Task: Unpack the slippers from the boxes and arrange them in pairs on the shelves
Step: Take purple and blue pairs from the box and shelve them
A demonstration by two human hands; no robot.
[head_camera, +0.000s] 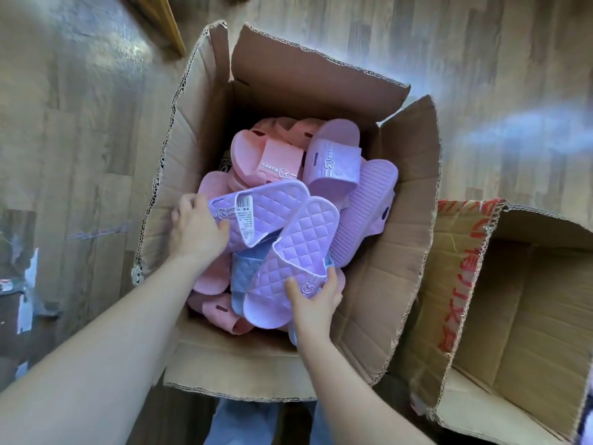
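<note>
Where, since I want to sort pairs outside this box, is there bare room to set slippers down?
Bare floor lies left of the slipper box and beyond its far flaps; the right-hand box shows bare cardboard inside. The slipper box itself is crowded: piled slippers nearly fill it.

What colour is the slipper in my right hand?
The slipper is lilac, with a quilted strap; head view.

Head view looks almost straight down — close over the open box (305, 75).

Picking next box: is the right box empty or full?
Empty as far as visible: the right box shows only bare cardboard inside; part is out of frame.
</note>
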